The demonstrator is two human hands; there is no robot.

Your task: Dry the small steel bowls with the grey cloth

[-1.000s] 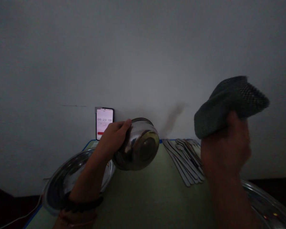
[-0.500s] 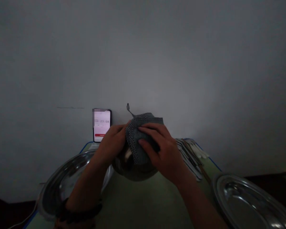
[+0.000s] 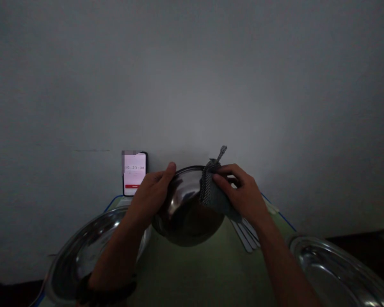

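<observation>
My left hand point(image 3: 150, 196) grips the left rim of a steel bowl point(image 3: 184, 211), held tilted above the table with its underside toward me. My right hand point(image 3: 243, 194) is closed on a grey checked cloth point(image 3: 211, 187) and presses it against the bowl's right side. One corner of the cloth sticks up above the rim. A dark band sits on my left wrist.
A large steel plate point(image 3: 83, 251) lies at the lower left, another steel plate point(image 3: 336, 273) at the lower right. A row of cutlery point(image 3: 248, 232) lies behind my right hand. A lit phone point(image 3: 134, 172) leans on the grey wall. The table point(image 3: 195, 273) has a green top.
My right hand brought the cloth down from the upper right onto the bowl, then slid it from the bowl's top to its right side. The left hand kept its hold on the bowl.
</observation>
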